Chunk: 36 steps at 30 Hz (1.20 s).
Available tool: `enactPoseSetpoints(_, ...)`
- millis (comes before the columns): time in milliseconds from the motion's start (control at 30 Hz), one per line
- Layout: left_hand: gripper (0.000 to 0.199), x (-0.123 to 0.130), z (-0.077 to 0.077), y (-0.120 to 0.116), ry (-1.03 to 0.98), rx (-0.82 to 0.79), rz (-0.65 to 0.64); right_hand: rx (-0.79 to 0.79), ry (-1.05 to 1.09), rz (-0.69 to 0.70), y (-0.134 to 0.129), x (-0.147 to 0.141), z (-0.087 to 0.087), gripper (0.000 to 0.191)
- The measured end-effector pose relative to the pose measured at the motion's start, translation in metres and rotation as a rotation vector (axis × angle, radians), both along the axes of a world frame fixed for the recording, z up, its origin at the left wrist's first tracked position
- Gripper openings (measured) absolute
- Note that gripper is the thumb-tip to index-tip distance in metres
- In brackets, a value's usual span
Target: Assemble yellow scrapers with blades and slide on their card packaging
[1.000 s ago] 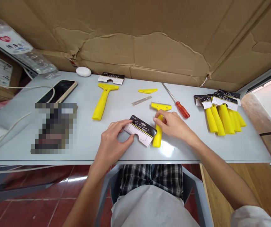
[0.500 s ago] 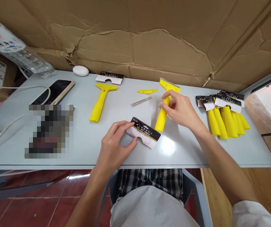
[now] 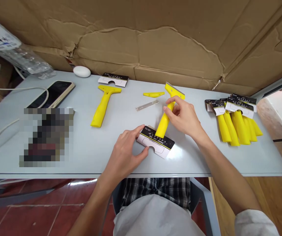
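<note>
My left hand pinches the left end of a folded black-and-white header card, which has a cut-out in its lower edge. My right hand grips a yellow scraper round its handle, with the blade end pointing away from me. The handle's lower end overlaps the upper part of the card. Just left of the scraper's head lie a loose metal blade and a small yellow blade cover piece. Another yellow scraper rests to the left, below a second header card.
Several carded yellow scrapers are piled at the right. On the left are a phone with a white cable, a pixelated item, a white oval object and a plastic bottle. Cardboard stands behind the table.
My right hand has brought the scraper down and left, so its handle end now overlaps the card. My left hand has shifted the card slightly right and towards me.
</note>
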<state>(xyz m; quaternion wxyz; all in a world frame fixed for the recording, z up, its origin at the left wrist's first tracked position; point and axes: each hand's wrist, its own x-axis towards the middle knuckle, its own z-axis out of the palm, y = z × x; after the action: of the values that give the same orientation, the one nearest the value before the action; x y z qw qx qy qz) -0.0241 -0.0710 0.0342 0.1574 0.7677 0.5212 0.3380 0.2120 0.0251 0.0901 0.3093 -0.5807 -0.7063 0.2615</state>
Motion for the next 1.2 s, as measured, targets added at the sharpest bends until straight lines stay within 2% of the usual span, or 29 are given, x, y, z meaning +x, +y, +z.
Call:
enactPoseSetpoints(333,0.071,-0.002,-0.005,-0.001,-0.064,0.006,0.007,0.107,-0.013,-0.082,0.003,0.007,0.000,0.022)
enactPoseSetpoints(633,0.070,0.001,-0.006,0.000,-0.046,0.013,0.086,0.079,-0.047,-0.001,-0.008,-0.007,-0.005,0.021)
enactPoseSetpoints(933,0.068,0.005,-0.009,0.005,-0.004,0.131,0.104,0.028,-0.092,0.119,-0.013,-0.008,-0.004,0.020)
enactPoseSetpoints(1200,0.066,0.012,-0.009,0.005,-0.036,0.077,0.124,0.027,-0.094,0.123,-0.017,-0.006,0.000,0.025)
